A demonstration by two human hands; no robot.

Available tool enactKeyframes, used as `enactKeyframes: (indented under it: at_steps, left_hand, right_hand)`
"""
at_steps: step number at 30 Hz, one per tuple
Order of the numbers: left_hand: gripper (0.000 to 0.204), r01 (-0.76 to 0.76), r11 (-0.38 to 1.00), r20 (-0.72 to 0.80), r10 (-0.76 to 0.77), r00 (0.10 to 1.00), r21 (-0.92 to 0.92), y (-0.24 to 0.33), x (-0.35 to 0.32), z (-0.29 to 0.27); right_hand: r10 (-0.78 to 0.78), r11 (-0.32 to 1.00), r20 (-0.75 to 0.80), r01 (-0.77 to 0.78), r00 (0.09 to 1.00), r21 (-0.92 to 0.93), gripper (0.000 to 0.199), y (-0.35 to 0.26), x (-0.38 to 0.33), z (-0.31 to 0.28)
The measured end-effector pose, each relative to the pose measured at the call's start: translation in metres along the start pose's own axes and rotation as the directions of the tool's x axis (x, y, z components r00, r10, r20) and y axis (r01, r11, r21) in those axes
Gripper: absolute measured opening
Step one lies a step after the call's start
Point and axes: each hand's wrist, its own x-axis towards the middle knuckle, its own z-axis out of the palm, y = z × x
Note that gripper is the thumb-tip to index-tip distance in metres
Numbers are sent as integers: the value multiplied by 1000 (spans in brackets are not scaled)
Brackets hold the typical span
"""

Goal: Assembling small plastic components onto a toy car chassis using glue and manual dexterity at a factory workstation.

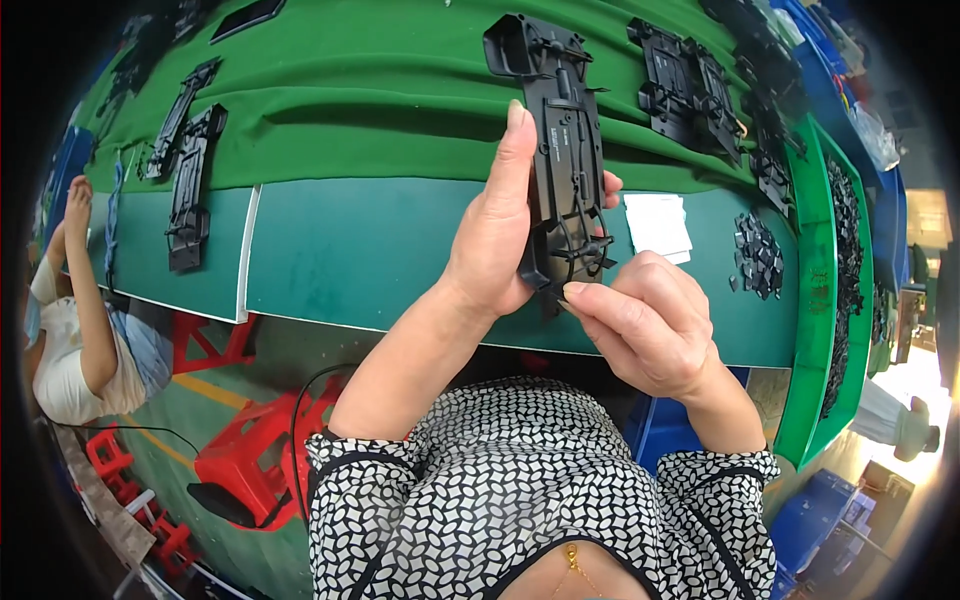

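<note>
A long black plastic toy-car chassis (573, 150) is held up over the table's front edge, tilted upright. My left hand (500, 225) wraps round it, with the thumb along its left side and fingertips showing at its right side. Thin rods and a small bracket show on the chassis's lower half. At its lower right end my right hand (650, 320) is closed in a pinch, thumb against forefinger. Whatever sits between those fingertips is too small or hidden to make out.
White sheets (658, 226) and a pile of small black pieces (758, 256) lie to the right. Beside them stands a green crate (818, 290) of black parts. More black chassis (190, 190) rest on the green cloth (370, 110). A co-worker's arm (85, 290) is at left, near red stools (250, 460).
</note>
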Motion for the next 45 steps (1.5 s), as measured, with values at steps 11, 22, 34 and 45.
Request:
enactKeyframes:
  at_steps: [11,22,34,45]
  left_hand:
    - [68,-32,999,38,31,999,37,-1,0,0]
    - [74,-92,995,141,86,986,39,0,-4,4]
    - [74,-103,992,160,91,983,68,0,-6,4]
    - [84,-159,969,158,130,979,189,-2,-6,3]
  right_hand:
    - [-237,963,13,237,971,-129,34,0,-7,-2]
    - [-276,954,-4,274,961,-124,28,1,-17,1]
    - [-286,948,-24,279,958,-151,23,4,-17,5]
    - [-284,949,-19,278,959,-150,23,6,-17,8]
